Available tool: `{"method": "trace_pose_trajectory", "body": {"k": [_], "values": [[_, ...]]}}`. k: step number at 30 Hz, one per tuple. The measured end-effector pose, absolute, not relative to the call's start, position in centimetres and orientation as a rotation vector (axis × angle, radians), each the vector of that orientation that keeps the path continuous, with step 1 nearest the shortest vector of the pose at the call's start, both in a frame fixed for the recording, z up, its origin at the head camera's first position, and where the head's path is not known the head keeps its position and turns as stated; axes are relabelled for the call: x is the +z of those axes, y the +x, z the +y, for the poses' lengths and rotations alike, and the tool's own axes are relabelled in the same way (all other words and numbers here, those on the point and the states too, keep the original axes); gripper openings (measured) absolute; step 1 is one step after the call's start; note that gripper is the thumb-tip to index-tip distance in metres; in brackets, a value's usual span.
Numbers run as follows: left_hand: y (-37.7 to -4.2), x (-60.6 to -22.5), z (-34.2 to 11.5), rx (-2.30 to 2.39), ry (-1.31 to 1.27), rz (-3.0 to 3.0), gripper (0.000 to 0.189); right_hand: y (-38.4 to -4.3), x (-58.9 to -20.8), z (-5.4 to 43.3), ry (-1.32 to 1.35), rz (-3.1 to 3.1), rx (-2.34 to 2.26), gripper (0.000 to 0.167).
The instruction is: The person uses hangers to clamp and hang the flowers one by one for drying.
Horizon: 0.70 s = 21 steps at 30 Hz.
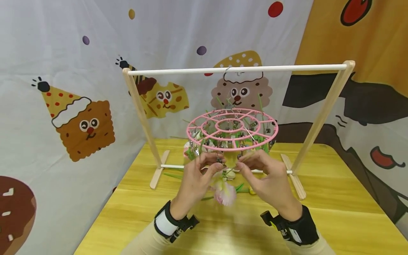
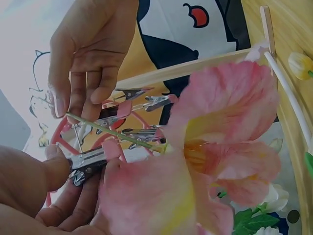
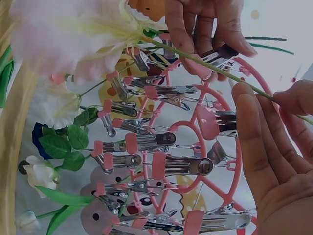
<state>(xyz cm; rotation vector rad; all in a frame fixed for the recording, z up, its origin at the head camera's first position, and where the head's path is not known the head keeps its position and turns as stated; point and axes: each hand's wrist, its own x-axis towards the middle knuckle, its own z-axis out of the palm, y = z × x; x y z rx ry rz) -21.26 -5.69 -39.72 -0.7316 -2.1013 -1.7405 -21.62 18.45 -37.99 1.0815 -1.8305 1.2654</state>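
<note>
My left hand [image 1: 196, 180] grips a metal clip [image 2: 90, 159] with pink tips between thumb and fingers, below the near edge of a pink round hanger [image 1: 234, 149]. Opposite it, my right hand [image 1: 271, 180] pinches a thin green stem [image 3: 205, 63] between thumb and forefinger. The stem slants across close to the clip's tips. At its end a large pale pink flower [image 2: 230, 107] with a yellow centre hangs head down below the hands. More metal clips [image 3: 183, 166] dangle from the hanger's rings around the work.
A wooden stand [image 1: 323, 113] with a white top rod [image 1: 178, 71] carries the hanger by a hook. White flowers [image 3: 44, 176] and green leaves [image 3: 71, 147] are beyond the hanging clips. Loose stems lie on the wooden table [image 1: 344, 226] under the hanger; a patterned cloth [image 1: 95, 198] hangs behind.
</note>
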Motion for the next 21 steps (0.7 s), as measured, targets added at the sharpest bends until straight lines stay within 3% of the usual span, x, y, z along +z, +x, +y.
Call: {"method": "trace_pose_trajectory", "body": {"k": [10, 21], "values": [[-21.57, -39.6, -6.02, -1.542, -0.61, -2.195, 0.025, -21.8, -38.21, 18.98, 1.027, -1.906, 1.381, 0.034], [-21.83, -39.64, -5.87, -1.592, -0.555, -2.127, 0.009, -22.19, -38.9, 18.68, 1.013, -1.935, 1.436, 0.032]]}}
